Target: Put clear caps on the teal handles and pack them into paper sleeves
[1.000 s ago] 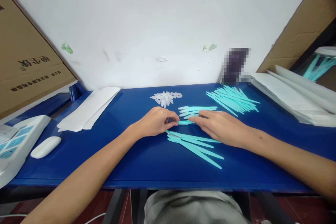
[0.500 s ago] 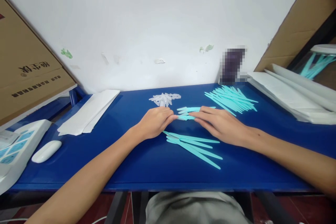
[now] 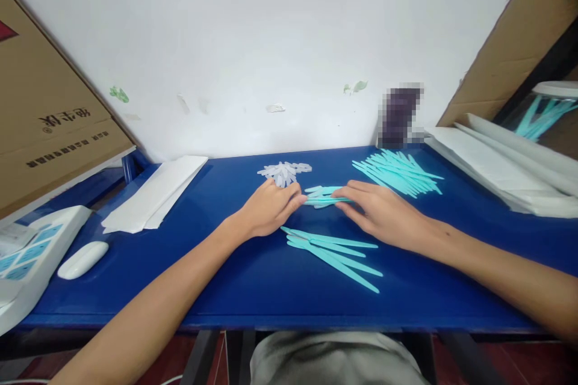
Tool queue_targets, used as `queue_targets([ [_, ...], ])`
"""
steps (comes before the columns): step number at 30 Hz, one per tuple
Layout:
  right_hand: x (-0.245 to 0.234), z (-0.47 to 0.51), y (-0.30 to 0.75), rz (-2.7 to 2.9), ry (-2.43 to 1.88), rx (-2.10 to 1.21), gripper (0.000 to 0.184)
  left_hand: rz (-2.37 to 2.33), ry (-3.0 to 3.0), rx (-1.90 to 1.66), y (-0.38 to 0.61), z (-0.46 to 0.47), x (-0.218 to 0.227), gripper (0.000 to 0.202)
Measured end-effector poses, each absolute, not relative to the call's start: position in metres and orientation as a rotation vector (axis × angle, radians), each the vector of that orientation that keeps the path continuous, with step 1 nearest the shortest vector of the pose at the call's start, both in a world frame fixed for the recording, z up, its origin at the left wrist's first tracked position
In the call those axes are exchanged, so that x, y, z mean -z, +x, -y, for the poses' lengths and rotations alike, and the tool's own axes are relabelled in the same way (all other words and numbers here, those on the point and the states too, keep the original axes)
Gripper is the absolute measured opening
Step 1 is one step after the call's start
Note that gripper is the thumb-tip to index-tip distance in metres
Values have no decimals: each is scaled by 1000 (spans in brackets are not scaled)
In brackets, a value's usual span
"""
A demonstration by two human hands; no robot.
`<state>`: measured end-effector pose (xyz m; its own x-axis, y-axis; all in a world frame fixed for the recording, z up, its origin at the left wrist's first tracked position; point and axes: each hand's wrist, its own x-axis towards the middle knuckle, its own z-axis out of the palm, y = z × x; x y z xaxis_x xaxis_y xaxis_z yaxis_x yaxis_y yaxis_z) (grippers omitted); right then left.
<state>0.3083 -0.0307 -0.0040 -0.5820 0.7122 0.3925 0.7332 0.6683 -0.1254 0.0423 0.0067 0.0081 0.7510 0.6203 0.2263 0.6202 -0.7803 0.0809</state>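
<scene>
Both my hands rest on a blue table (image 3: 253,277). My left hand (image 3: 268,207) lies with fingers together, its tips at the left end of a small row of turquoise plastic sticks (image 3: 321,195). My right hand (image 3: 382,213) pinches one turquoise stick (image 3: 326,200) at that row with thumb and forefinger. Several more turquoise sticks (image 3: 334,252) lie fanned out just in front of my hands. A cluster of clear white caps (image 3: 284,171) sits just beyond my left fingertips.
A larger pile of turquoise sticks (image 3: 400,171) lies at the back right. White paper sleeves lie at the left (image 3: 151,195) and stacked at the right (image 3: 501,168). A white mouse (image 3: 83,259) and a scale (image 3: 22,252) sit at the left edge. Cardboard boxes flank both sides.
Both hands moved slightly away from me, carrying the pinched stick up to the row of sticks. My left fingers have straightened out against its end.
</scene>
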Motion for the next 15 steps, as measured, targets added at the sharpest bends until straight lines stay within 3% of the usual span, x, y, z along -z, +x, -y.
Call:
queue_targets([
  [6,10,18,312,2474,-1232,346,30,-1378,2691,-486,15,-27,-3,40],
  [15,9,17,314,2493,-1229,191,31,-1393,2686,-518,7,-39,3,45],
])
